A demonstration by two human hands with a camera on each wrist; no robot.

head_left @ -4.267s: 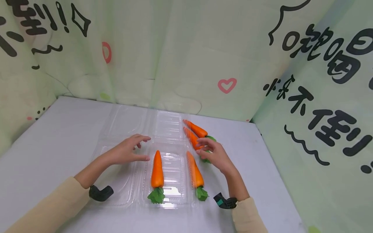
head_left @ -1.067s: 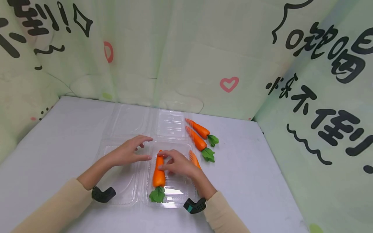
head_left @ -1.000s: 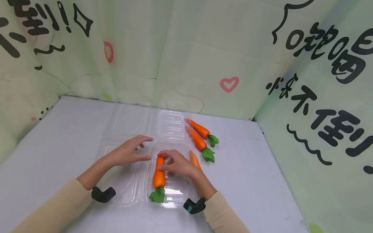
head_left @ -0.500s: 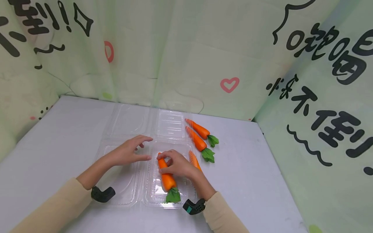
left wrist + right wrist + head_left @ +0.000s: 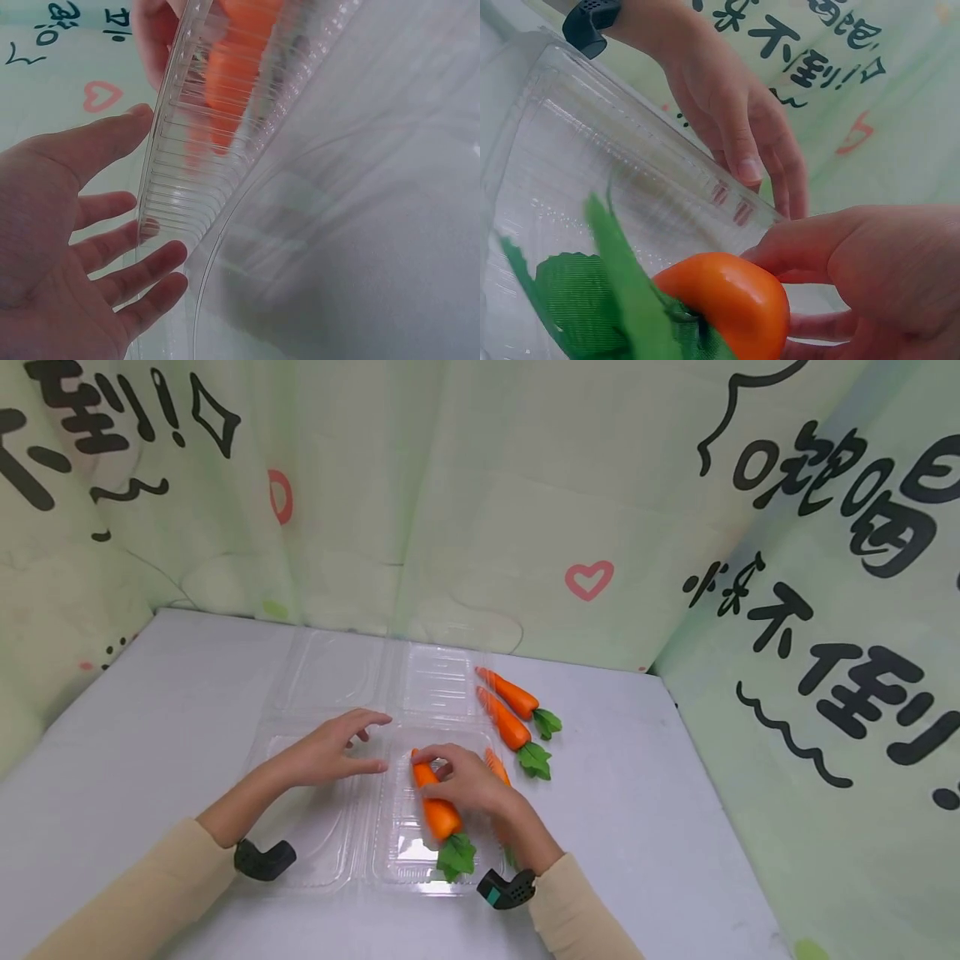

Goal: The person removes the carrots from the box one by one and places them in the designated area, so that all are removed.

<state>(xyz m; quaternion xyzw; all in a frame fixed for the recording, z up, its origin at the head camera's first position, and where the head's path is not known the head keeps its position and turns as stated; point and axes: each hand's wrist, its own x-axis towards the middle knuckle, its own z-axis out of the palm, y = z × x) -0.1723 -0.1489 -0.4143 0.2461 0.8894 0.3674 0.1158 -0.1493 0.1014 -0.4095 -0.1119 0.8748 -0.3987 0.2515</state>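
My right hand (image 5: 465, 781) pinches an orange carrot (image 5: 441, 817) with green leaves between thumb and fingers. The carrot is tilted, tip up-left, over the right-hand clear plastic clamshell box (image 5: 405, 870); I cannot tell whether it touches the bottom. In the right wrist view, the carrot's thick end (image 5: 735, 300) and leaves (image 5: 585, 300) are close to the camera. My left hand (image 5: 333, 750) has loosely spread fingers holding nothing, beside the box's left edge; in the left wrist view, its fingertips (image 5: 172, 255) lie at the box's ribbed wall (image 5: 161, 180), and whether they press is unclear.
Another carrot (image 5: 495, 766) lies along the box's right side, mostly behind my right forearm. Two more carrots (image 5: 517, 693) (image 5: 506, 720) lie at the back right. A second clear clamshell box (image 5: 300, 868) sits left, under my left forearm. Both lids (image 5: 438, 681) lie back toward the curtain.
My right hand came left from near the back carrots to the carrot in the box and took hold of it. That carrot has since swung its leaves rightward. My left hand stayed put.
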